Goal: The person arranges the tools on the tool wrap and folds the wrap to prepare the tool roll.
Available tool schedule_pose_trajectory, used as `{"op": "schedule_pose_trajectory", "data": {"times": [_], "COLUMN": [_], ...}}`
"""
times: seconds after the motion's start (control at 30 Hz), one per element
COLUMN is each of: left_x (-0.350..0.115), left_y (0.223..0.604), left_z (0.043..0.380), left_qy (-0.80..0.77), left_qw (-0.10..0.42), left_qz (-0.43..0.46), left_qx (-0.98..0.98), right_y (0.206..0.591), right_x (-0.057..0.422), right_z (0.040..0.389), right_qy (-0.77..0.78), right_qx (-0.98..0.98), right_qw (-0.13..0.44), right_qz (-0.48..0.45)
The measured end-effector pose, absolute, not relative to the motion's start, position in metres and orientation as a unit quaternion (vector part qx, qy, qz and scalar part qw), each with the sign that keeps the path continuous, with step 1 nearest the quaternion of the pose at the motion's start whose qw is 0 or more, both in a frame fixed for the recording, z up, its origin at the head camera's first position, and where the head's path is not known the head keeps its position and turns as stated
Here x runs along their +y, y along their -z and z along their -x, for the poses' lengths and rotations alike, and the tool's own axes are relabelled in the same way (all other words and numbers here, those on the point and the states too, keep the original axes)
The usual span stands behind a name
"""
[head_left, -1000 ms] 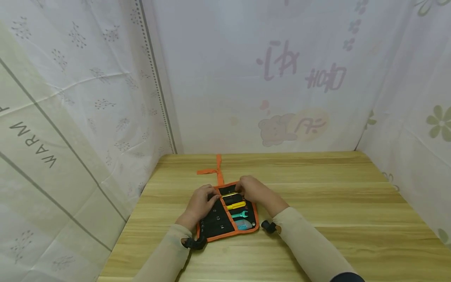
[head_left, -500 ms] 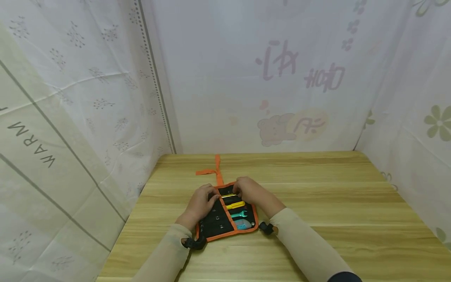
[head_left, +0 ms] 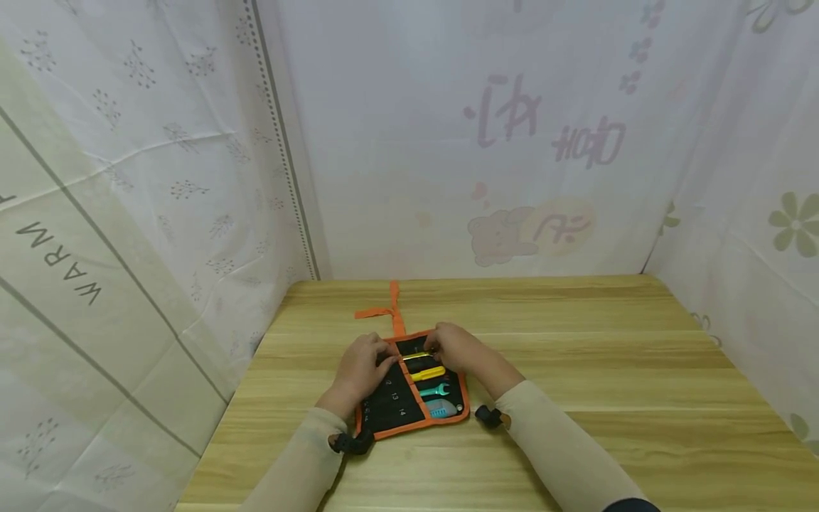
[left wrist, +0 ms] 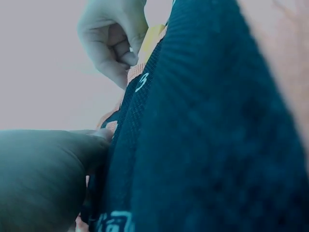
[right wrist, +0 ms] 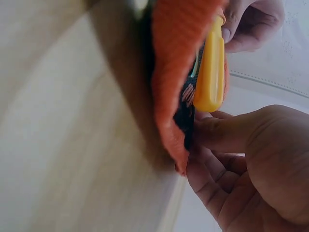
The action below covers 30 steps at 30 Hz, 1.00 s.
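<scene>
A black tool roll (head_left: 390, 416) with orange edging lies spread on the table, number labels on its pockets. My left hand (head_left: 360, 370) pinches its orange pocket trim near the far end. Beside it, my right hand (head_left: 456, 348) has thumb and fingers together at the end of a thin yellow tool (head_left: 416, 355) in the far pocket; the fingertips hide the grip. Nearer, a yellow screwdriver handle (head_left: 428, 373), a teal open-end wrench (head_left: 438, 390) and a grey-blue tool (head_left: 441, 407) stick out of their pockets. In the right wrist view the yellow handle (right wrist: 211, 72) stands above my right thumb.
An orange tie strap (head_left: 398, 320) trails from the roll toward the table's back edge. The wooden table (head_left: 576, 355) extends to the right. Patterned white curtains (head_left: 384, 142) hang behind and at both sides. Black wrist straps (head_left: 489, 416) sit over the sleeves.
My right hand has shifted only slightly at the far pocket, its fingers staying by the thin yellow tool. The left hand stays on the trim, and the roll has hardly moved.
</scene>
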State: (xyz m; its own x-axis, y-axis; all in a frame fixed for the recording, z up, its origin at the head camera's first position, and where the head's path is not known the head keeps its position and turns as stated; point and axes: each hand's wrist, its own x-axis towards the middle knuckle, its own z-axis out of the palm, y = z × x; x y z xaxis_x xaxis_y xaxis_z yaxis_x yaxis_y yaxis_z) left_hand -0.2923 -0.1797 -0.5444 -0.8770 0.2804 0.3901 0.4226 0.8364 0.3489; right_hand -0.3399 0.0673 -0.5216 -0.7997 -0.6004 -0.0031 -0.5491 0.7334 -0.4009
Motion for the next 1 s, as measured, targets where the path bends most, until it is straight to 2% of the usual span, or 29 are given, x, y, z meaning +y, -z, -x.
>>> {"op": "schedule_pose_trajectory", "data": {"times": [0.3,0.57,0.83,1.0], "left_x": [-0.192,-0.205,-0.214,-0.218], "left_y": [0.54,0.536,0.535,0.534], "left_z": [0.277,0.263,0.251,0.245], "left_qy": [0.226,0.233,0.231,0.246], "left_qw": [0.104,0.088,0.095,0.087], "left_qz": [0.18,0.19,0.21,0.232], "left_qx": [-0.952,-0.95,-0.945,-0.937], "right_y": [0.529,0.528,0.519,0.519], "right_x": [0.084,0.102,0.111,0.117], "right_z": [0.336,0.328,0.315,0.306], "right_qy": [0.203,0.192,0.196,0.192], "right_qx": [0.931,0.919,0.917,0.919], "right_qw": [0.049,0.027,0.061,0.054], "right_qz": [0.3,0.342,0.341,0.341]}}
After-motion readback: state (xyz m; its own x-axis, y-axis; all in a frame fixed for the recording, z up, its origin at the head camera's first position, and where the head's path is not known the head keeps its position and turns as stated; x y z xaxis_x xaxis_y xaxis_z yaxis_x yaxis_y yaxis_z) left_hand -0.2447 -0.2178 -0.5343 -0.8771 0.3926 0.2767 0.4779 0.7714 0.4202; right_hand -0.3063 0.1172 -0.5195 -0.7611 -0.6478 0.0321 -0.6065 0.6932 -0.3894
